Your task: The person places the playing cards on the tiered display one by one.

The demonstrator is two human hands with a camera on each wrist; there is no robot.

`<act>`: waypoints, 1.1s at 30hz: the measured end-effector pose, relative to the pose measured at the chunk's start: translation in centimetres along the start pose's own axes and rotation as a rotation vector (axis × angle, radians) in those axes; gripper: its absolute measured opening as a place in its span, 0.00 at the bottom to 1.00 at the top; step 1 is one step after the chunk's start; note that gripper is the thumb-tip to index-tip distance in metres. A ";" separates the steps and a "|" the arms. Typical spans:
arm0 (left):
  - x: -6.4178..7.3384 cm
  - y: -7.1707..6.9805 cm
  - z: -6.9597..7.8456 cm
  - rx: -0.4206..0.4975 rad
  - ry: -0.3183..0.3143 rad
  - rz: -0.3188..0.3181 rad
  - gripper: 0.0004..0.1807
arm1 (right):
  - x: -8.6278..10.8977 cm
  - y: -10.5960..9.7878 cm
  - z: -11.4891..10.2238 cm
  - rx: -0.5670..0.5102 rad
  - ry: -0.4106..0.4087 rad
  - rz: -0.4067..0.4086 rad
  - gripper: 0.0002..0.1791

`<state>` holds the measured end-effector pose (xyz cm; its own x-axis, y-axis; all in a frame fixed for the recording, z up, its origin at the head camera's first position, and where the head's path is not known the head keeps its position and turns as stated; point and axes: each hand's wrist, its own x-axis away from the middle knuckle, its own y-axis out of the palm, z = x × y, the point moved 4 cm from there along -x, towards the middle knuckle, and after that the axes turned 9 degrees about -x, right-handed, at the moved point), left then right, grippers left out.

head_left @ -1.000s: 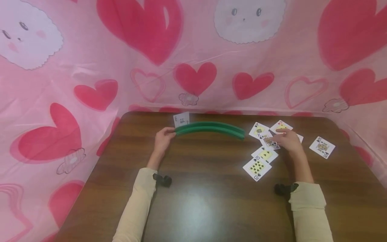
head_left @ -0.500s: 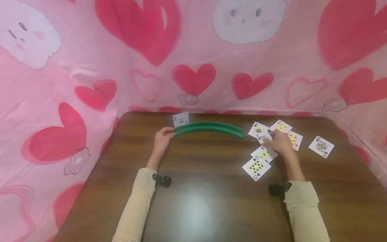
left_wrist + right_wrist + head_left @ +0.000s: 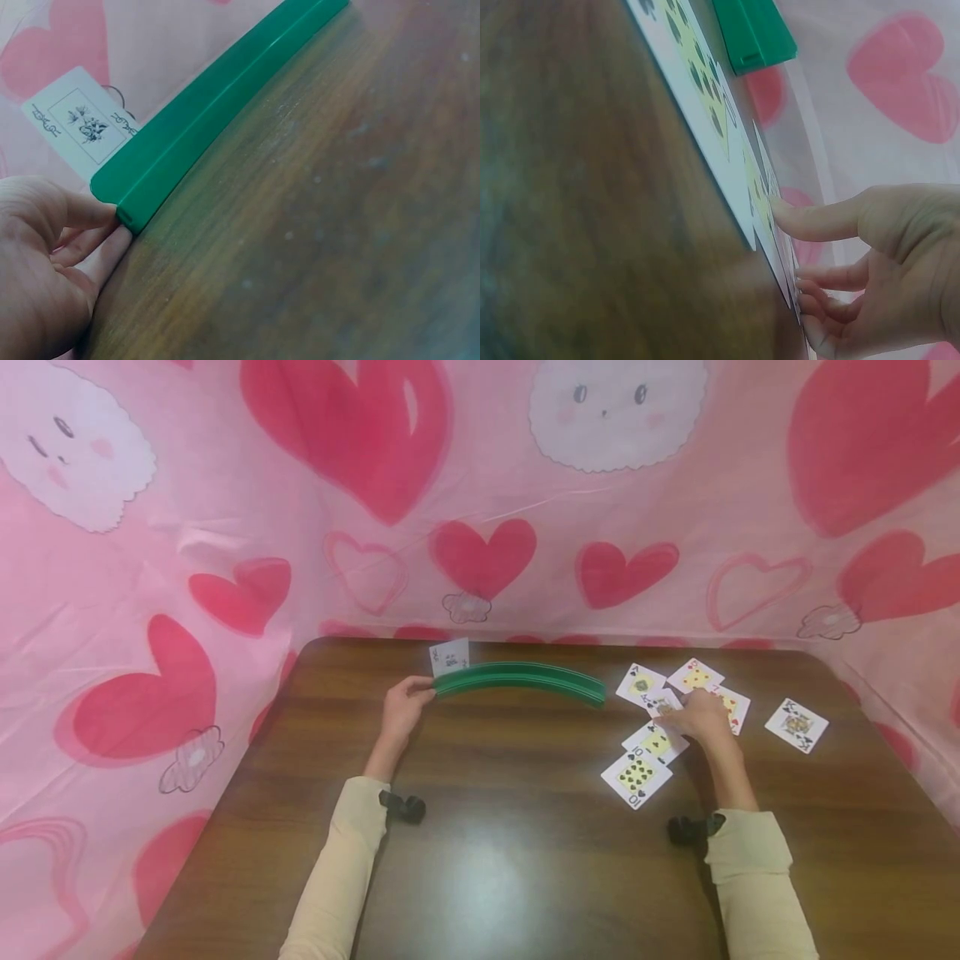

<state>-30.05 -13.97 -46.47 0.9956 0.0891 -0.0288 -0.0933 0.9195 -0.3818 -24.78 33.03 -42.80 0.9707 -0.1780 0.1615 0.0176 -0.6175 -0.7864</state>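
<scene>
My left hand (image 3: 402,703) pinches the left end of a curved green card holder (image 3: 521,675), thumb and fingers at its tip. A joker card (image 3: 450,657) stands upright in the holder near that end, with its lower edge hidden in the slot. My right hand (image 3: 701,718) is over a group of face-up playing cards. Its thumb and curled fingertips pinch a king card (image 3: 662,702), partly hidden by the hand. In the right wrist view, the thumb (image 3: 810,217) and the other fingers (image 3: 825,304) meet the cards at separate spots.
About the right hand lie an ace (image 3: 637,683), a red-suited card (image 3: 696,675), a seven of hearts (image 3: 737,708), a clubs card (image 3: 652,743) and a ten of spades (image 3: 637,780), partly overlapping. Another king (image 3: 797,725) lies farther right. Pink cloth (image 3: 637,510) hangs behind the table.
My right hand has shifted slightly left and down over the cards, its thumb now at the king's near edge. More of the seven of hearts shows. The left hand and the holder stay put.
</scene>
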 end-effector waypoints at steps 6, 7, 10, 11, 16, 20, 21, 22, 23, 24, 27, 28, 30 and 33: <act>-0.1 0.0 0.0 -0.006 0.004 0.010 0.11 | -0.1 -0.1 0.1 -0.006 0.009 -0.017 0.26; -0.1 0.0 0.0 -0.008 0.005 0.012 0.11 | -0.1 -0.1 0.1 -0.005 0.005 -0.005 0.26; -0.1 0.0 0.1 -0.019 0.002 0.014 0.11 | -0.2 -0.2 0.2 -0.017 -0.011 0.047 0.25; -0.1 0.0 0.1 -0.023 0.000 0.014 0.11 | -0.3 -0.3 0.3 -0.035 -0.014 0.063 0.24; -0.1 0.0 0.1 -0.033 -0.002 0.009 0.11 | -0.5 -0.6 0.9 -0.135 -0.036 0.118 0.24; -0.1 0.0 0.2 -0.030 -0.001 0.012 0.11 | -0.6 -1.3 1.3 -0.140 -0.067 0.184 0.24; -0.1 0.0 0.2 -0.031 -0.001 0.013 0.11 | -0.6 -1.5 1.4 -0.152 -0.070 0.192 0.24; 0.0 0.0 0.2 -0.032 -0.002 0.016 0.11 | -0.6 -1.7 1.4 -0.176 -0.071 0.189 0.25; 0.0 0.0 0.2 -0.031 -0.004 0.016 0.11 | -0.6 -1.9 1.5 -0.207 -0.065 0.182 0.26; 0.0 0.0 0.1 -0.031 -0.006 0.017 0.11 | -0.6 -2.1 1.5 -0.239 -0.056 0.170 0.27; 0.0 -0.1 0.1 -0.031 -0.005 0.018 0.11 | -0.5 -2.6 1.5 -0.388 -0.022 0.130 0.33; 0.0 -0.1 0.1 -0.028 -0.005 0.018 0.11 | -0.5 -2.8 1.4 -0.438 -0.018 0.123 0.33; 0.0 -0.2 0.0 -0.025 -0.003 0.021 0.11 | -0.3 -3.0 1.1 -0.512 -0.020 0.119 0.34; -0.1 -0.1 -0.1 -0.024 0.000 0.021 0.10 | -0.1 -3.3 0.6 -0.577 -0.033 0.109 0.33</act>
<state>-30.11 -14.12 -46.47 0.9934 0.1082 -0.0373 -0.1141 0.9078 -0.4036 -24.78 35.53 -40.61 0.9667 -0.2454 0.0721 -0.2069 -0.9159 -0.3441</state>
